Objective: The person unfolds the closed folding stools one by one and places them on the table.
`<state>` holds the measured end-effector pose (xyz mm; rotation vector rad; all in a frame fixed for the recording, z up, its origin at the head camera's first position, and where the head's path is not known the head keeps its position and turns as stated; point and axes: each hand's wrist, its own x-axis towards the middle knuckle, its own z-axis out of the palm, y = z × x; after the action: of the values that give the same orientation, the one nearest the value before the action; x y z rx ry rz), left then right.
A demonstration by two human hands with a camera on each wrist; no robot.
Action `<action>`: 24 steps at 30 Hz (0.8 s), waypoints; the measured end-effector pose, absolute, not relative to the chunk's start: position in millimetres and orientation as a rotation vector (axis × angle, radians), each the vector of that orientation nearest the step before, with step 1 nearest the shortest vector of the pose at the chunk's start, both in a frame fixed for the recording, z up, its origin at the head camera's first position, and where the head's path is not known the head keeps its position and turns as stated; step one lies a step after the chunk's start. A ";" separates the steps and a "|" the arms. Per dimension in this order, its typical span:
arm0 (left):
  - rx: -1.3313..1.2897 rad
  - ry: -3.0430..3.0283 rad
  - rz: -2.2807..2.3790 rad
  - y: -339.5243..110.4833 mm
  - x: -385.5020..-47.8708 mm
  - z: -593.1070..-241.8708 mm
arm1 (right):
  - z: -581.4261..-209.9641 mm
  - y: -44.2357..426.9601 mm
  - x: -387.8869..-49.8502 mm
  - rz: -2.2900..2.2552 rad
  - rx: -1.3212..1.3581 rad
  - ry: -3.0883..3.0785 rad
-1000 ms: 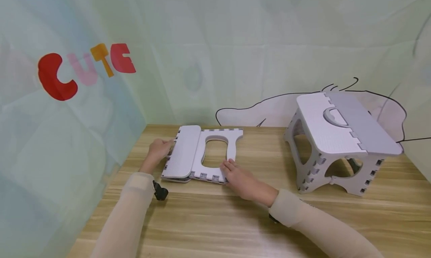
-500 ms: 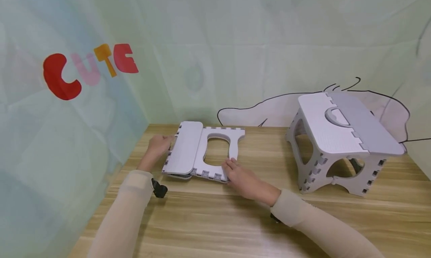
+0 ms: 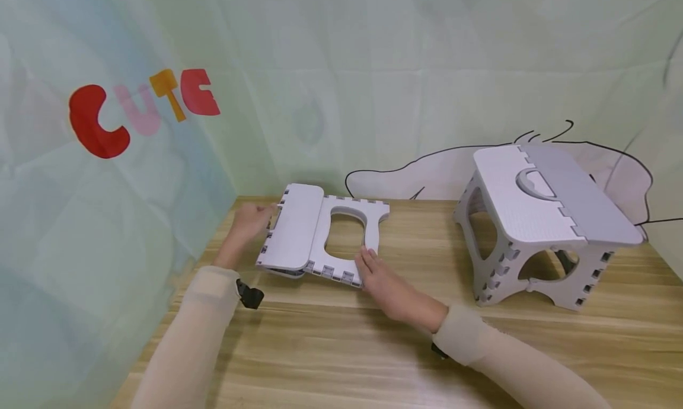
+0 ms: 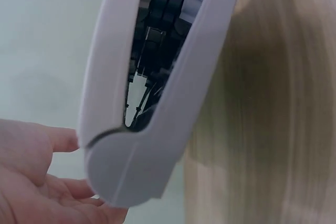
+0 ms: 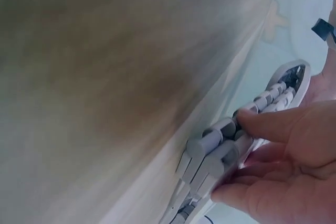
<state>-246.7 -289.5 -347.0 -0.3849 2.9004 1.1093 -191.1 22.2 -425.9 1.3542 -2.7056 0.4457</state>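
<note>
A white and grey folding step stool [image 3: 296,228] lies folded nearly flat in the head view, its left side tilted up off the table. At its left edge my left hand [image 3: 248,224] pinches the hinged side. The left wrist view shows that left thumb and fingers [image 4: 60,137] on either side of the stool's rounded end [image 4: 131,166], with a dark gap between its two panels. My right hand [image 3: 389,287] grips the near right corner. In the right wrist view the right thumb [image 5: 265,121] lies on the hinge knuckles [image 5: 220,135], with the other fingers on the opposite side.
A second stool [image 3: 533,201], unfolded, stands upright on the right of the wooden table [image 3: 331,344]. Close behind the table hangs a printed cloth backdrop [image 3: 331,112], and it also runs along the left side. Both wrists carry small black cameras [image 3: 249,294].
The folded stool's left side has risen, with my left hand moving slightly up and away along its edge. My right hand keeps its hold on the near right corner.
</note>
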 end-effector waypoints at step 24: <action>-0.252 2.990 1.188 -272.0 -238.9 -305.6 | -424.0 24.0 -174.9 0.482 1.268 -2.795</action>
<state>-238.9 -272.0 -305.6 -0.2516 2.9897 1.1882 -174.9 24.0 -424.0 1.2681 -2.7949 0.4821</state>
